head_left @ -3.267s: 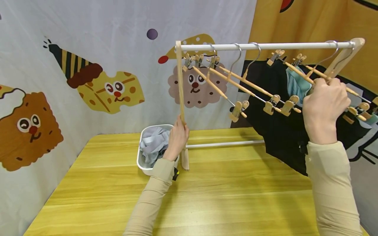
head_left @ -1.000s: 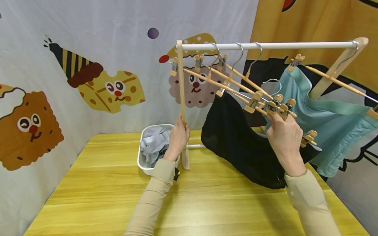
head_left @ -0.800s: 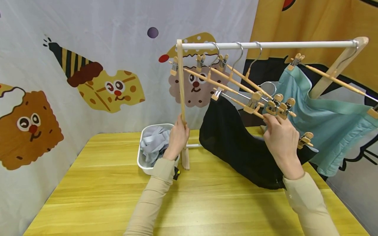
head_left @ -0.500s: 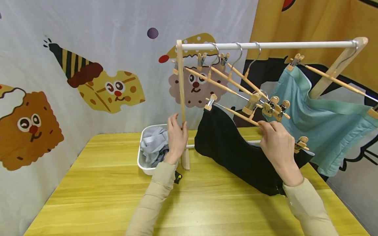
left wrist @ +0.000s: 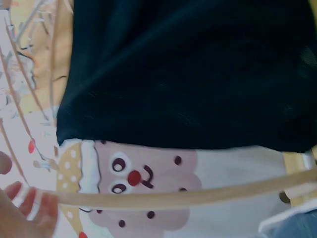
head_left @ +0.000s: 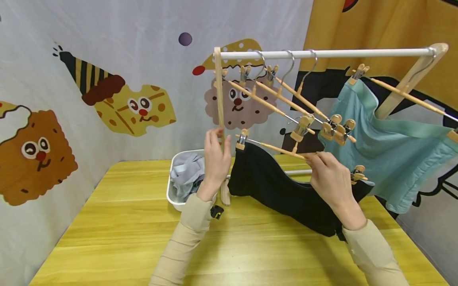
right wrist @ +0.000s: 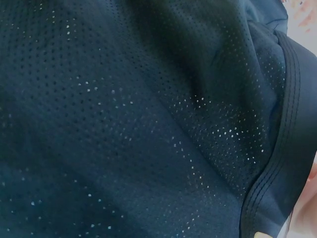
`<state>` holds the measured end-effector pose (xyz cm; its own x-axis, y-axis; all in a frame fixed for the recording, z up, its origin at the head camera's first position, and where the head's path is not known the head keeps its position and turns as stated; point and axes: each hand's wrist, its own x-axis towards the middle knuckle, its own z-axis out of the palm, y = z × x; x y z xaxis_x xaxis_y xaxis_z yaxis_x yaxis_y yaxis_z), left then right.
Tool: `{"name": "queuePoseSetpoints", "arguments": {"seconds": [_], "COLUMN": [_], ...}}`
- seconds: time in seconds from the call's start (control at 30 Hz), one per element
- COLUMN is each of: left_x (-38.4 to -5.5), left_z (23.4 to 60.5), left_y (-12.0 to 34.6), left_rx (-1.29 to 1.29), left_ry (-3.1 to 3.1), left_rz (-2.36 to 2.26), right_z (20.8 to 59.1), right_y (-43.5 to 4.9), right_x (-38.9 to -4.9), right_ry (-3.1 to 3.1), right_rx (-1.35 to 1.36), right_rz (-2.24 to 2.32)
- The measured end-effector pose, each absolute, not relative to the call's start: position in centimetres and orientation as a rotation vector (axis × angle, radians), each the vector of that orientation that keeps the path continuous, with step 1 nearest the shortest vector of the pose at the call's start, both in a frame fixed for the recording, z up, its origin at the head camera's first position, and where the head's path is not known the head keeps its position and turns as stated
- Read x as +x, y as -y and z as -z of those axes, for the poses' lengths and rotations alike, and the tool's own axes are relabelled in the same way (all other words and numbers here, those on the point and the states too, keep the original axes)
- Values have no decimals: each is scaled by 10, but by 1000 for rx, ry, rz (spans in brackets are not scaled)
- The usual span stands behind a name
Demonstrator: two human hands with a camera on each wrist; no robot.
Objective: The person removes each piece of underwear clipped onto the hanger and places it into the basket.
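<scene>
My right hand pinches the wooden bar of a clip hanger, below the rack's rail. A black garment hangs from the clips at its ends; perforated fabric fills most of the right wrist view. Beside the rack's left wooden post, my left hand has its fingers extended and loose. In the left wrist view the fingers lie by the post, with the black cloth above. Whether they touch the post I cannot tell.
Several bare clip hangers hang on the white rail. A light blue garment is clipped at the rack's right end. Left of the post stands a white basket with grey clothes. A small black-and-yellow item is beside it.
The right hand has taken the hanger with the black garment off the rail's right end and brought it left and down. The left hand has loosened its grip on the post.
</scene>
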<state>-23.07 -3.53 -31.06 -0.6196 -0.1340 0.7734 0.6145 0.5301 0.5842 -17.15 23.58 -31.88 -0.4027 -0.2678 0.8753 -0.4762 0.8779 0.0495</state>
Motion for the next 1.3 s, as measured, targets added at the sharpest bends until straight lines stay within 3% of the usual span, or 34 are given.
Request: {"name": "queuePoseSetpoints", "arguments": {"seconds": [0.5,1.3], "left_x": [-225,-212], "left_z": [301,298], "left_y": [40,48], "left_rx": [-554,-574], "left_ry": [2268,2273], "left_rz": [1384,1662], "right_z": [320,318], "right_y": [-235,-233], "right_x": [-172,-168], "right_ry": [1915,1890], "right_rx": [737,762], "right_rz": [-228,-220]}}
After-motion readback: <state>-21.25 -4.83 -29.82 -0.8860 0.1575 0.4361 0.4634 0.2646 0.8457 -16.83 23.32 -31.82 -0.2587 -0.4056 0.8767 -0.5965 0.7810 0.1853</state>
